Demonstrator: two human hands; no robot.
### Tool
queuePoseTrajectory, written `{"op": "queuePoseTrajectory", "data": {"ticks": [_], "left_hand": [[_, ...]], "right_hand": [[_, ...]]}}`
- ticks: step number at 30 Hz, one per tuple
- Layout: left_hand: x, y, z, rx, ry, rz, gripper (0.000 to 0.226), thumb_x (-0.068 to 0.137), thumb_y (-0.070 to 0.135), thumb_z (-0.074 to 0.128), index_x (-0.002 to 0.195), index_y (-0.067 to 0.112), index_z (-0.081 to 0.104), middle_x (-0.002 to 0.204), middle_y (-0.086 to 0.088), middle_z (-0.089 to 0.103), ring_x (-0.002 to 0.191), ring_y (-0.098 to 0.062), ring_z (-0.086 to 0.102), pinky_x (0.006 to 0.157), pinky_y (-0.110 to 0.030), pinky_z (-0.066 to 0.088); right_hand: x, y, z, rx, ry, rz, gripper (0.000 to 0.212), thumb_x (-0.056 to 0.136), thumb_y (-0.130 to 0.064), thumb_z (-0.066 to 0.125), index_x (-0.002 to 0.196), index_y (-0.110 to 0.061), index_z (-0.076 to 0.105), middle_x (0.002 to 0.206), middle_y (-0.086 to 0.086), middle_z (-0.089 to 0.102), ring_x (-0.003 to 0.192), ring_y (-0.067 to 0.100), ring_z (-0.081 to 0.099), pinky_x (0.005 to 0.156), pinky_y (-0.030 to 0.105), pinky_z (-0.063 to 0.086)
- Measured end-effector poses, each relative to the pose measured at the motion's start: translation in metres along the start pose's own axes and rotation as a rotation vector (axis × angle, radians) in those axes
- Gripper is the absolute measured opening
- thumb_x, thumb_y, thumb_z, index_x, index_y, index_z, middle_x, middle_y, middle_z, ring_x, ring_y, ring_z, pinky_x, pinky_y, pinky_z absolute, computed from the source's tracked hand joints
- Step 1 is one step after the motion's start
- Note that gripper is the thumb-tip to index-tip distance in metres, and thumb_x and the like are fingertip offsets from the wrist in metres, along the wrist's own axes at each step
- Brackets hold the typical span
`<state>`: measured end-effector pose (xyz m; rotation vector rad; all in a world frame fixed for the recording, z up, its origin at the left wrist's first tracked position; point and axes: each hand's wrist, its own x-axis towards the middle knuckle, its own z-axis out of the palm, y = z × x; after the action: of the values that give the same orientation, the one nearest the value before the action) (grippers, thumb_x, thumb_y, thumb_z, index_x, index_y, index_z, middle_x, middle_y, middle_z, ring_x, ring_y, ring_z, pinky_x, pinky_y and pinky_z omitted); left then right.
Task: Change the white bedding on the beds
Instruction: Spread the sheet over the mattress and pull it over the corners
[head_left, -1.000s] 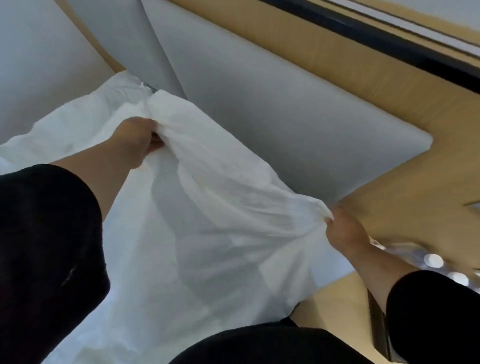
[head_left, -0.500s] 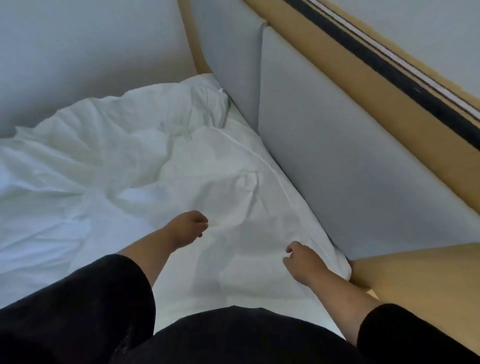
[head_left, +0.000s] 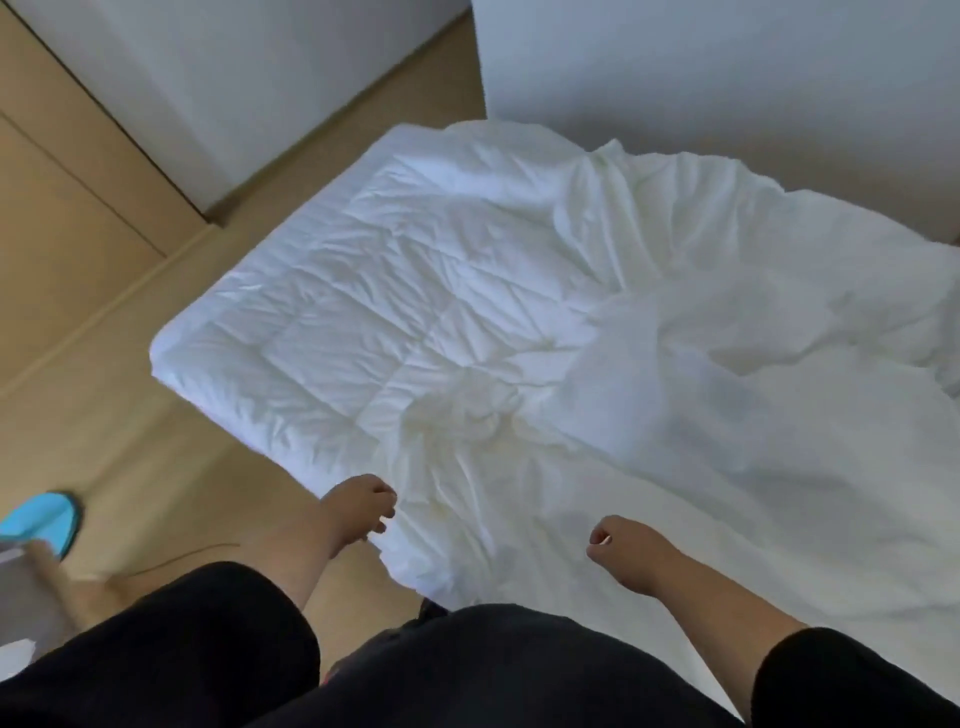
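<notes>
Standing: person is at the bed's near edge, both hands low over the white bedding, prob. so they can grab it next.
L hand: left hand hangs at the sheet's edge – fingers loosely curled, holding nothing.
R hand: right hand floats just over the sheet – fingers curled in, nothing pinched.
Bedding: white quilt lies bunched and wrinkly on the bed, one corner by the wood floor.
Why messy: looks half done, needs pulling flat.
Other: blue thing on the floor, too blurry to name.
</notes>
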<state>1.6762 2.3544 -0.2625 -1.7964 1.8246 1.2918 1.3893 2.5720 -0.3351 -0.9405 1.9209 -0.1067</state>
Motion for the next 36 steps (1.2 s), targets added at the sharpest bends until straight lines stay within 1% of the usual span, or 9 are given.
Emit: {"op": "queuePoseTrajectory", "data": {"ticks": [7,11,13,16,19,26,32,34,36], "left_hand": [[-0.010,-0.115,-0.054,-0.184,0.059,-0.089,0.016,0.099,0.022,0.049,0.104,0.020,0.065,0.102,-0.002,0.069,0.090,-0.019,0.069,0.071,-0.030,0.053],[0.004,-0.181,-0.096,-0.266,0.069,-0.116,0.014,0.099,0.022,0.050,0.105,0.022,0.063,0.100,0.000,0.070,0.084,-0.015,0.068,0.069,-0.028,0.052],[0.016,-0.222,-0.124,-0.289,0.063,-0.125,0.014,0.099,0.022,0.051,0.105,0.022,0.064,0.099,0.001,0.071,0.082,-0.013,0.068,0.068,-0.027,0.052],[0.040,-0.283,-0.182,-0.328,0.077,-0.144,0.016,0.098,0.021,0.050,0.104,0.022,0.065,0.098,0.001,0.071,0.079,-0.012,0.068,0.066,-0.026,0.052],[0.055,-0.333,-0.246,-0.368,0.120,-0.172,0.016,0.097,0.020,0.050,0.101,0.020,0.066,0.096,-0.001,0.072,0.072,-0.012,0.066,0.060,-0.025,0.048],[0.067,-0.393,-0.362,-0.448,0.269,-0.148,0.014,0.097,0.023,0.054,0.099,0.020,0.068,0.091,0.003,0.074,0.071,-0.012,0.068,0.062,-0.024,0.048],[0.091,-0.433,-0.428,-0.433,0.263,-0.172,0.013,0.099,0.025,0.053,0.102,0.024,0.066,0.094,0.008,0.072,0.082,-0.009,0.070,0.068,-0.023,0.052],[0.109,-0.446,-0.456,-0.429,0.260,-0.192,0.013,0.099,0.026,0.053,0.101,0.026,0.066,0.094,0.008,0.072,0.082,-0.009,0.070,0.068,-0.023,0.051],[0.131,-0.458,-0.486,-0.425,0.267,-0.211,0.013,0.099,0.028,0.053,0.099,0.027,0.066,0.093,0.008,0.072,0.082,-0.009,0.070,0.073,-0.026,0.054]], "right_hand": [[0.024,-0.115,0.038,-0.197,-0.194,-0.101,0.016,0.094,-0.035,0.052,0.104,-0.026,0.061,0.099,-0.011,0.063,0.091,0.009,0.061,0.075,0.023,0.047],[0.052,-0.190,0.065,-0.282,-0.210,-0.103,0.019,0.094,-0.032,0.053,0.104,-0.019,0.063,0.097,-0.007,0.064,0.084,0.009,0.060,0.071,0.023,0.045],[0.068,-0.237,0.088,-0.316,-0.218,-0.103,0.016,0.093,-0.030,0.053,0.095,-0.015,0.061,0.091,-0.005,0.064,0.078,0.011,0.058,0.070,0.025,0.043],[0.089,-0.319,0.130,-0.337,-0.203,-0.116,0.013,0.090,-0.027,0.052,0.084,-0.016,0.054,0.083,0.000,0.058,0.073,0.013,0.054,0.068,0.027,0.043],[0.103,-0.404,0.159,-0.360,-0.143,-0.155,0.014,0.093,-0.026,0.050,0.085,-0.016,0.052,0.085,0.001,0.057,0.074,0.014,0.054,0.066,0.023,0.043],[0.144,-0.560,0.183,-0.324,-0.097,-0.186,0.025,0.096,-0.030,0.052,0.107,-0.011,0.062,0.100,0.006,0.067,0.089,0.019,0.067,0.073,0.028,0.052],[0.202,-0.667,0.210,-0.384,-0.133,-0.215,0.020,0.089,-0.027,0.050,0.082,-0.008,0.046,0.081,0.010,0.049,0.072,0.017,0.047,0.064,0.031,0.039],[0.228,-0.707,0.220,-0.393,-0.158,-0.239,0.033,0.090,-0.027,0.051,0.096,0.005,0.053,0.097,0.027,0.060,0.073,0.029,0.061,0.067,0.037,0.051],[0.256,-0.744,0.230,-0.406,-0.167,-0.254,0.040,0.093,-0.029,0.053,0.114,0.005,0.056,0.115,0.024,0.063,0.099,0.038,0.068,0.086,0.045,0.057]]}}
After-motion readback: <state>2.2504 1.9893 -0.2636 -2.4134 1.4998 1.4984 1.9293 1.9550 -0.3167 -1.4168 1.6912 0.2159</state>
